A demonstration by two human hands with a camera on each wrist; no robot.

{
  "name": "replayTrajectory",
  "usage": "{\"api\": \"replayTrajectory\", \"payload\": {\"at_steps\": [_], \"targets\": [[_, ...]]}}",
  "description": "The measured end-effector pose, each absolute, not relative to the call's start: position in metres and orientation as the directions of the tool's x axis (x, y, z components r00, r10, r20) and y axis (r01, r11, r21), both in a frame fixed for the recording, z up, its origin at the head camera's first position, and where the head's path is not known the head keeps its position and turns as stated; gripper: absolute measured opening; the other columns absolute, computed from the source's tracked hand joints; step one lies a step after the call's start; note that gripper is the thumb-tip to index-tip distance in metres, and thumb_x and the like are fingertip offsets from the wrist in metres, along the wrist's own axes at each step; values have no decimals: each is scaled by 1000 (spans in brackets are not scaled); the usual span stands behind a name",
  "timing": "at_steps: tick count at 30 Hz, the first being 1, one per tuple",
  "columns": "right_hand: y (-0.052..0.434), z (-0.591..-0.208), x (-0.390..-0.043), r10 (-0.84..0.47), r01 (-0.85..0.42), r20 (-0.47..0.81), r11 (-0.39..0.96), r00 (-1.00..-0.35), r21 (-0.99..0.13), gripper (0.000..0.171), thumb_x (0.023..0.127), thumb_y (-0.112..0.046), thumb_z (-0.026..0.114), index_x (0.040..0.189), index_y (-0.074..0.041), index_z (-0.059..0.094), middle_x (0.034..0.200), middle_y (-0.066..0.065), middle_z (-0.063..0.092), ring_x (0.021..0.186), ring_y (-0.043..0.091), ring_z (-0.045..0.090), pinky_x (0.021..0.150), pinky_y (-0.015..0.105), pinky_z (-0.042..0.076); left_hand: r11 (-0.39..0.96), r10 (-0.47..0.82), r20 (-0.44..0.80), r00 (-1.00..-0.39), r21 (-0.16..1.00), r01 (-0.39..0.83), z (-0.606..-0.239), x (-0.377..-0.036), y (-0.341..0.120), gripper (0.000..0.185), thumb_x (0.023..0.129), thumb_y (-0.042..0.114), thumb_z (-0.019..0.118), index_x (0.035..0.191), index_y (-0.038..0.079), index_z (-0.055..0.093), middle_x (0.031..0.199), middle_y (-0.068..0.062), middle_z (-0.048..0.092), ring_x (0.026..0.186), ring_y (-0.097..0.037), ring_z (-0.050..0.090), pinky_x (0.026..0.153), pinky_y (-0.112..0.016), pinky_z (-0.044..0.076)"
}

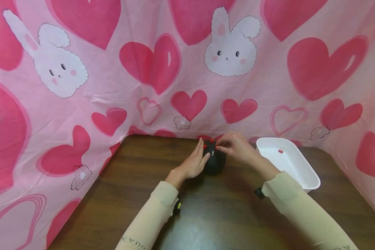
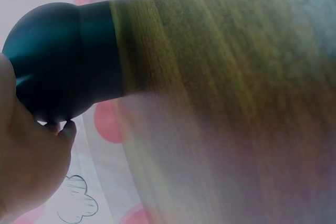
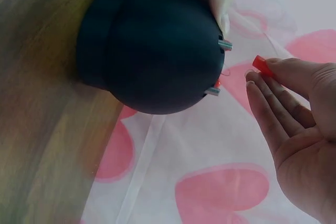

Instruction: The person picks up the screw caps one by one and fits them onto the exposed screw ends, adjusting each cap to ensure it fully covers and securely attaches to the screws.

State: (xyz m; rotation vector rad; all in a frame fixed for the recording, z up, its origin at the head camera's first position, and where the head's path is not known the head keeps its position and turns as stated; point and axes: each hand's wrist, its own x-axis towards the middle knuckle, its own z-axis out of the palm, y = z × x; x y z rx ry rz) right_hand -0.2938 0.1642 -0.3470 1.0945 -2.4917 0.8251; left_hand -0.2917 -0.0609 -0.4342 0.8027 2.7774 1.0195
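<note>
A matte black, round-bodied holder with a short cylindrical base (image 1: 215,160) stands near the far edge of the dark wood-grain desk (image 1: 137,194), roughly at its middle, with small red-capped pins (image 1: 205,147) stuck into its top. The left hand (image 1: 193,164) lies against the holder's left side, fingers curved round the body, seemingly to keep it from shifting; in the left wrist view the palm and a fingertip press on the dark ball (image 2: 63,61). The right hand (image 1: 235,146) hovers at the holder's top right; in the right wrist view its thumb and forefinger pinch 1 small red cap or pin (image 3: 261,64) just clear of the ball, while 2 metal-tipped pins (image 3: 224,44) are seen poking out of the black surface (image 3: 157,51). A white rectangular plastic tray (image 1: 310,178) sits by the desk's right edge with 1 small red piece (image 1: 280,151) lying in it. A pink cloth printed with hearts and white rabbits (image 1: 231,52) hangs behind and beside the desk. Pale sleeves cover both forearms; partial printed lettering near the left cuff (image 1: 132,241) is too cropped to read with confidence.
</note>
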Motion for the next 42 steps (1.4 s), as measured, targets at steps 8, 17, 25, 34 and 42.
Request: {"api": "replayTrajectory", "payload": {"at_steps": [8, 17, 25, 34, 42], "targets": [[157, -353, -294, -586, -750, 471, 544, -660, -375, 15, 83, -6, 85, 96, -3, 80, 90, 6, 77, 83, 21, 71, 77, 38, 62, 638, 506, 110, -855, 619, 457, -435, -292, -62, 77, 110, 50, 29, 163, 8, -9, 172, -5, -12, 158, -19, 0, 126, -39, 11], [154, -358, -294, -596, -724, 412, 556, -690, -408, 16, 84, -6, 84, 99, -3, 79, 94, 7, 77, 83, 20, 73, 81, 39, 62, 641, 508, 106, -855, 616, 457, -435, -293, -62, 78, 110, 50, 29, 163, 8, -10, 172, -4, -13, 158, -19, 0, 126, -38, 11], [152, -359, -295, -597, -721, 405, 545, -692, -428, 15, 85, -5, 83, 100, -4, 80, 93, 7, 76, 82, 18, 72, 80, 38, 62, 628, 519, 133, -844, 611, 482, -434, -293, -62, 76, 111, 47, 28, 162, 6, -11, 171, -7, -14, 158, -20, -2, 127, -39, 10], [150, -361, -296, -590, -711, 398, 551, -702, -436, 14, 84, -4, 83, 98, -4, 80, 92, 7, 76, 80, 19, 73, 79, 39, 62, 635, 519, 119, -846, 608, 476, -433, -292, -63, 77, 111, 48, 28, 162, 7, -11, 171, -6, -15, 158, -19, -3, 127, -37, 9], [146, -371, -300, -626, -750, 415, 523, -660, -404, 10, 83, -1, 84, 91, -4, 80, 85, 4, 73, 76, 16, 69, 72, 34, 61, 629, 523, 130, -842, 607, 485, -435, -294, -64, 76, 111, 48, 26, 162, 7, -11, 171, -6, -15, 158, -21, -1, 127, -40, 12]]}}
